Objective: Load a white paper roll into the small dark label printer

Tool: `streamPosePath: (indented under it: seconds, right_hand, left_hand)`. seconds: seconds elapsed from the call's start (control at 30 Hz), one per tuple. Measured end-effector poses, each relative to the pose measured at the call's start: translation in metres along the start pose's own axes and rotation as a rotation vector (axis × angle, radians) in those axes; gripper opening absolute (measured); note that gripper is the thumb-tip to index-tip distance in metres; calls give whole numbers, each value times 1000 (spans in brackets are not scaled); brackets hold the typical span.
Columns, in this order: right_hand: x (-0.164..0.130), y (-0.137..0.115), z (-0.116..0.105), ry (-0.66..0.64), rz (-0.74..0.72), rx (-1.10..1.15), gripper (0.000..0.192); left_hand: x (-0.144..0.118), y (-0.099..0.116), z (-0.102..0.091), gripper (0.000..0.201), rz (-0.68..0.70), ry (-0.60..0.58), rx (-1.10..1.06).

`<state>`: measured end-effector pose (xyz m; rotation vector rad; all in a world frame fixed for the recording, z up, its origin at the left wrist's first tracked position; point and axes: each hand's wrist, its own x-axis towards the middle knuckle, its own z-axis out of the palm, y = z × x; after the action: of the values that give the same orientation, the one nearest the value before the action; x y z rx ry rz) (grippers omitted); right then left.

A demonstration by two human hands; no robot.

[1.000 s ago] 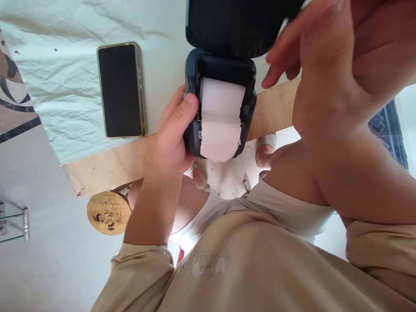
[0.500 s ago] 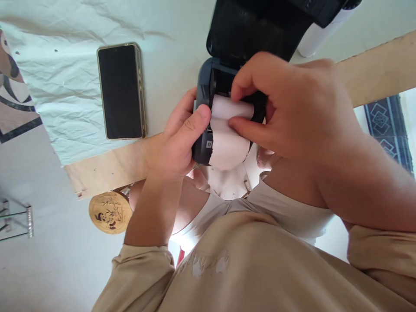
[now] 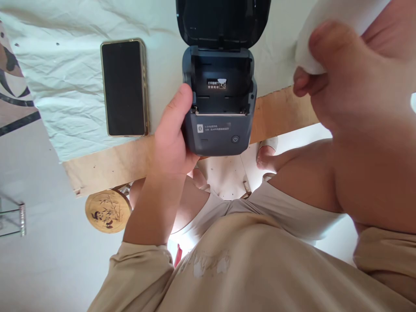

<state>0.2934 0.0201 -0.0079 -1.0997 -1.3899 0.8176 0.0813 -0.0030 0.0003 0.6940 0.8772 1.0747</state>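
Note:
My left hand (image 3: pixel 173 134) is closed around the left side of a dark grey portable label printer (image 3: pixel 221 134), thumb along its edge. The printer's black lid (image 3: pixel 222 21) stands open, and its paper bay (image 3: pixel 224 97) is empty, showing a small printed sticker inside. A Bluetooth mark and a power button (image 3: pixel 235 139) are on the front panel. At the upper right, my right hand (image 3: pixel 351 73) is closed on what looks like the white paper roll (image 3: pixel 310 56), partly hidden by the thumb and blurred.
A smartphone (image 3: pixel 123 86) with a dark screen lies on the pale green cloth (image 3: pixel 71 78), left of the printer. The wooden table edge (image 3: pixel 107 167) runs in front of me. A round wooden stool (image 3: pixel 108 212) with a panda drawing stands below left.
The white paper has come out of the printer bay. My right hand has moved away to the upper right, while the left has turned the printer more upright and shifted it slightly left.

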Motion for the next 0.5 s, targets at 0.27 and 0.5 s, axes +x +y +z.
streamPosePath:
  seconds: [0.27, 0.5]
  right_hand:
    - [-2, -6, -6, -173, -135, -788, 52]
    - [3, -6, 2, -323, 101, -901, 57]
  left_hand:
    - [4, -9, -2, 28, 80, -6, -77]
    - [4, -16, 0, 21, 126, 30, -182]
